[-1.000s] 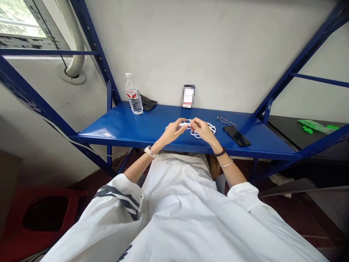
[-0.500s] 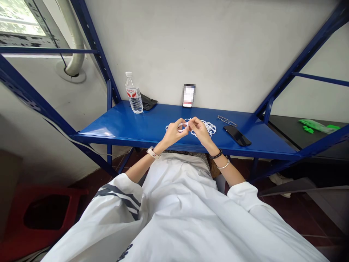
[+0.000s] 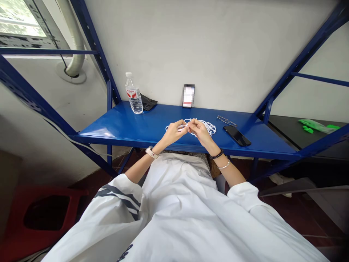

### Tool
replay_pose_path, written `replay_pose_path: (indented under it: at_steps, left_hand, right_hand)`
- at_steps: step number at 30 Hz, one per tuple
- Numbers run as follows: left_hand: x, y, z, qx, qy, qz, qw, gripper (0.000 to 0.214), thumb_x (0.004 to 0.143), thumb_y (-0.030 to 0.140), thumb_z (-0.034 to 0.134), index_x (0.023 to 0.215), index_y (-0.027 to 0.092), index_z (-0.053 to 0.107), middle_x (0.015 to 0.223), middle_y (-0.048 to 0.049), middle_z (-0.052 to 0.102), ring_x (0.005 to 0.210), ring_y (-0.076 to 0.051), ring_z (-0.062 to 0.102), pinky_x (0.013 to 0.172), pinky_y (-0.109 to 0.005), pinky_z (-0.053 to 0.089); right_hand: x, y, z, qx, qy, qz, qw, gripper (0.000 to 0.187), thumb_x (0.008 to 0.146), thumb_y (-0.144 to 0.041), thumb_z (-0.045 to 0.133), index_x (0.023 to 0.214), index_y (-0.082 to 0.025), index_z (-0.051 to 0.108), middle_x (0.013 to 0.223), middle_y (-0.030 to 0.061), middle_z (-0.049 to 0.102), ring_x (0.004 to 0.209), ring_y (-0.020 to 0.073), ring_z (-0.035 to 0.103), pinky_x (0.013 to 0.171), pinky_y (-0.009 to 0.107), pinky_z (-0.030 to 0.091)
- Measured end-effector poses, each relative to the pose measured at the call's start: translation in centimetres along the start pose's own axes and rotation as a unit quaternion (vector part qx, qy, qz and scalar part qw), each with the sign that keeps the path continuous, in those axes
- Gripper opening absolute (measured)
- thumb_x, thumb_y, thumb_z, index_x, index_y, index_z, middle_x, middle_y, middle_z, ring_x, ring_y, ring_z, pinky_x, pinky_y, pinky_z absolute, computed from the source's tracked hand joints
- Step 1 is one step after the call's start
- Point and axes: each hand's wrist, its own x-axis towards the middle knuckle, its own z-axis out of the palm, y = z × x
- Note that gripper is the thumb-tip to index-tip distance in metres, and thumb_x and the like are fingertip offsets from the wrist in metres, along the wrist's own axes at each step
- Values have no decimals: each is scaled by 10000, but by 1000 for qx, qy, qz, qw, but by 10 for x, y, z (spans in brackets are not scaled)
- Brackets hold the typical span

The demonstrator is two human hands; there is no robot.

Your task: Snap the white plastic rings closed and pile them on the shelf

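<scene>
Above the blue table (image 3: 147,127), my left hand (image 3: 173,133) pinches a thin white ring (image 3: 181,127) between thumb and fingers. My right hand (image 3: 200,131) meets it at the fingertips, closed on the same ring's right side. Whether a second small piece sits between the fingertips cannot be made out. Behind and beside my right hand lies a loose pile of white rings (image 3: 209,128), partly hidden by the hand. Another white loop (image 3: 167,128) shows just left of my left hand, on the table.
A water bottle (image 3: 134,95) stands at the back left beside a black pouch (image 3: 148,102). A lit phone (image 3: 188,96) leans on the wall. Glasses (image 3: 227,120) and a dark phone (image 3: 237,136) lie right of the pile. Blue posts (image 3: 109,95) frame the table.
The ring between my hands has tilted and now looks flatter. My right hand's fingertips have shifted slightly lower. The things on the table have stayed in place.
</scene>
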Motion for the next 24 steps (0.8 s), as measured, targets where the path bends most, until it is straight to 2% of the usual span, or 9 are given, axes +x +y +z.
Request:
replay_pose_path:
  at_steps: [4, 6, 8, 10, 12, 14, 19, 22, 24]
  left_hand:
    - [5, -18, -7, 106, -61, -28, 992, 441, 931, 543, 565, 1168, 172, 535, 565, 66, 490, 491, -129, 469, 510, -217, 295]
    - [7, -29, -12, 187, -66, -48, 979, 536, 930, 536, 595, 1283, 148, 484, 657, 20, 568, 601, -181, 587, 560, -235, 370]
    - [7, -42, -17, 280, -63, -68, 956, 518, 939, 470, 617, 1302, 123, 491, 846, -77, 652, 812, -246, 662, 676, -276, 457]
    - [7, -54, -20, 358, -68, -86, 927, 428, 939, 387, 635, 1254, 111, 544, 1067, -171, 649, 1023, -306, 644, 807, -333, 496]
    - [7, -63, -20, 403, -81, -100, 906, 329, 938, 337, 635, 1180, 118, 597, 1210, -212, 592, 1145, -344, 591, 867, -373, 506]
    - [7, -71, -18, 419, -90, -107, 897, 251, 944, 317, 621, 1113, 131, 627, 1256, -212, 556, 1181, -357, 561, 862, -388, 518]
    - [11, -84, -10, 395, -104, -92, 908, 136, 966, 214, 544, 999, 129, 645, 1230, -201, 559, 1151, -341, 569, 869, -421, 534]
    - [15, -86, -9, 333, -102, -60, 935, 111, 947, 192, 547, 915, 137, 639, 1177, -171, 576, 1097, -303, 594, 936, -450, 532]
    - [18, -83, -9, 255, -104, -27, 961, 101, 938, 221, 557, 902, 156, 625, 1152, -143, 582, 1044, -264, 612, 927, -431, 550]
  right_hand:
    - [12, 16, -22, -61, 38, 6, 997, 499, 729, -708, 722, 736, -233, 568, 670, -14, 584, 672, 151, 556, 678, 300, 477]
    - [20, 29, -39, -96, 72, 18, 993, 500, 731, -710, 700, 721, -228, 568, 665, -8, 598, 673, 157, 569, 685, 304, 474]
    - [27, 42, -57, -142, 117, 23, 983, 465, 753, -673, 673, 708, -225, 562, 685, 5, 617, 689, 169, 583, 699, 315, 469]
    - [31, 51, -73, -213, 164, 34, 963, 393, 789, -601, 635, 709, -222, 573, 717, 24, 643, 725, 190, 600, 724, 334, 462]
    - [33, 55, -85, -275, 201, 41, 939, 296, 815, -506, 600, 749, -217, 596, 779, 44, 678, 784, 214, 622, 769, 355, 461]
    - [32, 54, -91, -307, 216, 43, 926, 226, 829, -429, 563, 780, -213, 609, 838, 61, 706, 835, 230, 639, 802, 368, 462]
    - [31, 49, -85, -311, 189, 32, 931, 209, 836, -383, 527, 772, -207, 621, 888, 81, 732, 861, 239, 655, 816, 372, 473]
    - [30, 49, -75, -295, 154, 6, 943, 264, 843, -447, 543, 798, -204, 637, 905, 83, 734, 862, 234, 648, 802, 366, 484]
    - [30, 49, -68, -279, 122, -6, 953, 308, 845, -500, 556, 822, -205, 642, 904, 77, 732, 862, 230, 645, 791, 358, 491]
